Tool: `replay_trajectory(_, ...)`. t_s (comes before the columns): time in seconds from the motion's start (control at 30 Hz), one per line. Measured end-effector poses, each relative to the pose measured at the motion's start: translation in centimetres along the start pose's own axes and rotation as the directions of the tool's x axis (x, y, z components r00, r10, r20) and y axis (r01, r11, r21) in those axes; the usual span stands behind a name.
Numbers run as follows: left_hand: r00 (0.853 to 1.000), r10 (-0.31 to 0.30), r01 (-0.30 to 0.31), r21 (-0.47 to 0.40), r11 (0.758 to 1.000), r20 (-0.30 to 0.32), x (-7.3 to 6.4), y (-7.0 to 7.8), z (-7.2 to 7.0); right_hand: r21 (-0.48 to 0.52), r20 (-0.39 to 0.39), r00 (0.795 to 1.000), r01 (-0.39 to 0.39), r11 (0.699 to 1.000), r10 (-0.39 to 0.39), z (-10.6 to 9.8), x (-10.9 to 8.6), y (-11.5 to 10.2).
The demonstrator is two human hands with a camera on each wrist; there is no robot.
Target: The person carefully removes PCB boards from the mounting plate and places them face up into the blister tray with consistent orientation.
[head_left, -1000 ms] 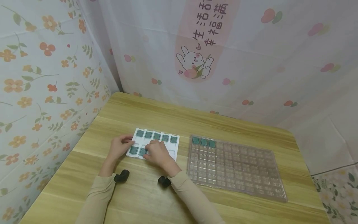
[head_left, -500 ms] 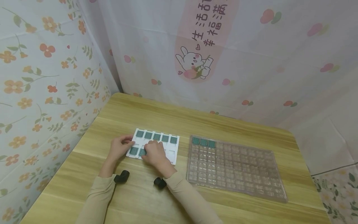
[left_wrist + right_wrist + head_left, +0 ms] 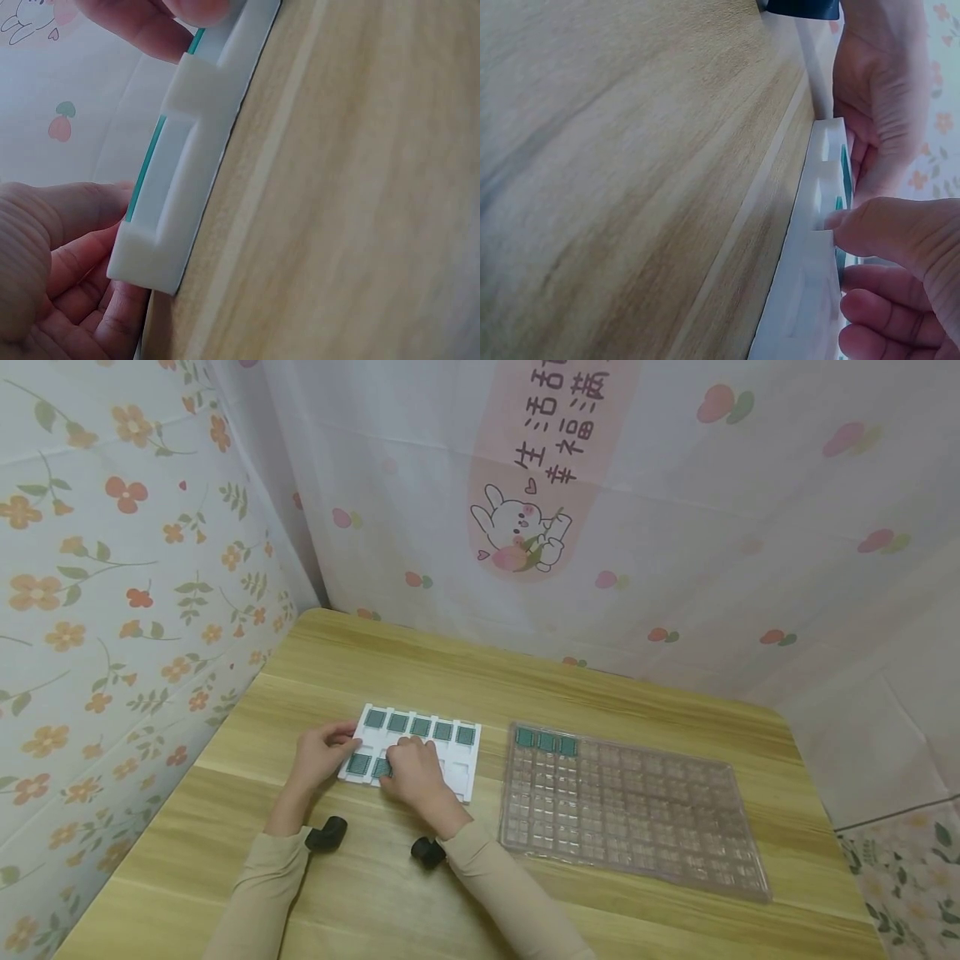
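A white plastic tray lies on the table, holding small green square chips in its pockets. The back row has several chips; the front row shows two at its left end. My left hand grips the tray's left end, thumb at the top edge and fingers curled against the side. My right hand reaches over the front row and pinches the second green chip there, its thumb at the tray's front edge in the right wrist view. That chip is partly hidden by the fingers and still sits at its pocket.
To the right lies a clear plastic tray with many small pockets; three green chips fill the left of its back row. Black wrist-worn pieces sit at both wrists. Printed curtains stand behind and left of the wooden table.
My right hand has shifted slightly left and closer over the second front chip, then stayed there. The left hand and both trays have kept their places.
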State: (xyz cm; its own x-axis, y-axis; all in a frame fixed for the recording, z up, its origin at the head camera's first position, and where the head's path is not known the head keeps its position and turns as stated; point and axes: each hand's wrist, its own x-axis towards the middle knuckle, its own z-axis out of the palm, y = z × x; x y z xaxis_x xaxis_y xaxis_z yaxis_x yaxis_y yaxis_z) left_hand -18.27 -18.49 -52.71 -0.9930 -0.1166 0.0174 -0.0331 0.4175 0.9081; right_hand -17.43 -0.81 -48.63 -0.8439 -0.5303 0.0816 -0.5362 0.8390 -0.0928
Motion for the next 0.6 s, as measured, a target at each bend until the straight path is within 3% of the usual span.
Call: replay_trajectory(0.6,1.0,-0.014,0.014,0.006,1.0,0.004,0.0,0.05,0.0,0.044,-0.03,1.0,0.009,0.999,-0.008,-0.39,-0.12,0.78)
